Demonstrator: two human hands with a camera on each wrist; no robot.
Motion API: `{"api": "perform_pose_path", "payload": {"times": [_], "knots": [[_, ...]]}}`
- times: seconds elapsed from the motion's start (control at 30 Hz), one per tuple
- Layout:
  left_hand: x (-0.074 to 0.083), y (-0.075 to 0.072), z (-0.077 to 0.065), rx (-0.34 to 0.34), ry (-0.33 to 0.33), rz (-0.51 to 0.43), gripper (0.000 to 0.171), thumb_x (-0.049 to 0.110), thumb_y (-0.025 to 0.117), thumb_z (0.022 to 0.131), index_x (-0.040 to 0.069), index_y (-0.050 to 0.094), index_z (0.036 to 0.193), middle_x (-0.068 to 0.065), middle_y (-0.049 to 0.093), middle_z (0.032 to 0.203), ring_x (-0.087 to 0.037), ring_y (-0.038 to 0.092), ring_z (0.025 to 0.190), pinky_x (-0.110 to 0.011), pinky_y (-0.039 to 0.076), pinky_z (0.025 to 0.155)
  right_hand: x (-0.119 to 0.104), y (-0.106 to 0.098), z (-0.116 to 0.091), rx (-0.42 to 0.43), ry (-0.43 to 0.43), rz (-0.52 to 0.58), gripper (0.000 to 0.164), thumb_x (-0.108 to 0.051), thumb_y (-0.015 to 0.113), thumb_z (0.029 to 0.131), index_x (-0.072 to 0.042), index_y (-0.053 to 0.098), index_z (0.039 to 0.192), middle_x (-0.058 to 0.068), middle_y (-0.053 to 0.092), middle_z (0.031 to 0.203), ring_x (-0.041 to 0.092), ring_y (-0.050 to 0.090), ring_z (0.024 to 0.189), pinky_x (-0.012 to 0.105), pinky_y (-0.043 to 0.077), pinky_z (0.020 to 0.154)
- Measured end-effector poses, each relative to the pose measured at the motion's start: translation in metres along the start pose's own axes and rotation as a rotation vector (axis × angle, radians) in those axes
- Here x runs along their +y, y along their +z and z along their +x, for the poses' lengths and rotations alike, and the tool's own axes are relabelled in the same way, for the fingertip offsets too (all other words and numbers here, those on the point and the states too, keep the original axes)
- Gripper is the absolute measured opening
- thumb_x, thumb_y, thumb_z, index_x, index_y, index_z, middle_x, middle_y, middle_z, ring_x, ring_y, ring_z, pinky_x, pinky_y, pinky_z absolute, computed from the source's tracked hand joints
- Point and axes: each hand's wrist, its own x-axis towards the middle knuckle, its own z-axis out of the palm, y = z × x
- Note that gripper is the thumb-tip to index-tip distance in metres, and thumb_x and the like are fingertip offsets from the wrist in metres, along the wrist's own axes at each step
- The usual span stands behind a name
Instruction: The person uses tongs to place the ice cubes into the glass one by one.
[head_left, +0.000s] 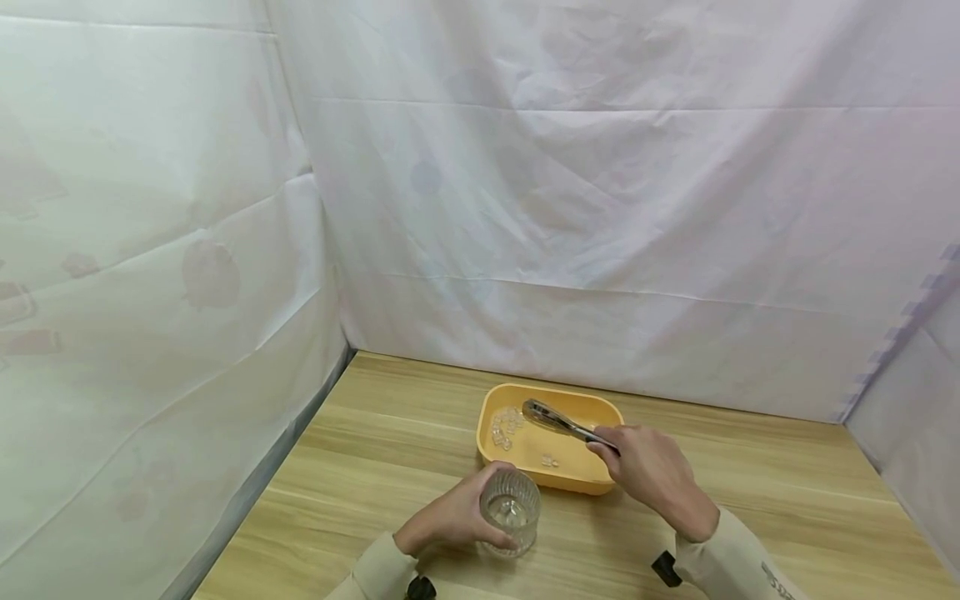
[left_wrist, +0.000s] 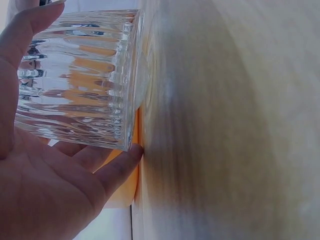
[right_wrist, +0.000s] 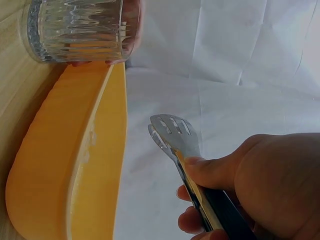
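Observation:
My left hand (head_left: pixel 456 512) holds a clear ribbed drinking glass (head_left: pixel 517 533), its thumb on the near side and fingers on the far side. The glass is upright on the table, just in front of a yellow plastic tray (head_left: pixel 551 481). A pair of metal tongs (head_left: pixel 557 419) with a dark handle is gripped by my right hand (head_left: pixel 656 468) at the tray's right side. Over the tray, the slotted tong heads (right_wrist: pixel 172 131) stand slightly apart, with nothing visible between them. Small clear pieces (head_left: pixel 504 427) lie at the tray's left end, and a few more (head_left: pixel 550 460) near its front wall.
The wood-grain table (head_left: pixel 397 417) runs back to a white cloth (head_left: pixel 585 233) hanging behind the tray. More cloth (head_left: pixel 150 275) hangs along the left side, and another panel (head_left: pixel 918 408) stands at the right.

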Motion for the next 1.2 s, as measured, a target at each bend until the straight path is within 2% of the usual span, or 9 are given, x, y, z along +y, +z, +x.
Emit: {"api": "perform_pose_path", "payload": {"times": [0.47, 0.8, 1.2], "knots": [[0.000, 0.001, -0.001, 0.007, 0.010, -0.020, 0.091, 0.027, 0.092, 0.066, 0.033, 0.039, 0.140, 0.001, 0.056, 0.128, -0.020, 0.055, 0.118, -0.038, 0.048, 0.095, -0.007, -0.015, -0.008, 0.029, -0.014, 0.023, 0.037, -0.030, 0.071, 0.092, -0.029, 0.043, 0.067, -0.013, 0.030, 0.054, 0.002, 0.026, 0.046, 0.021, 0.024, 0.045], [0.002, 0.001, -0.001, 0.010, -0.002, -0.024, 0.091, 0.028, 0.092, 0.066, 0.034, 0.038, 0.140, 0.002, 0.056, 0.128, -0.021, 0.055, 0.118, -0.039, 0.048, 0.095, -0.010, -0.024, -0.015, 0.051, -0.051, 0.047, 0.035, -0.028, 0.073, 0.090, -0.030, 0.045, 0.068, -0.017, 0.032, 0.056, -0.002, 0.027, 0.047, 0.019, 0.026, 0.046], [0.003, 0.001, -0.001, 0.010, -0.030, -0.025, 0.092, 0.031, 0.092, 0.066, 0.034, 0.038, 0.141, 0.003, 0.055, 0.127, -0.018, 0.055, 0.116, -0.037, 0.047, 0.094, -0.020, -0.033, -0.024, -0.008, -0.081, 0.142, 0.030, -0.031, 0.069, 0.093, -0.033, 0.049, 0.071, -0.020, 0.034, 0.058, -0.005, 0.029, 0.048, 0.018, 0.028, 0.045]]}}
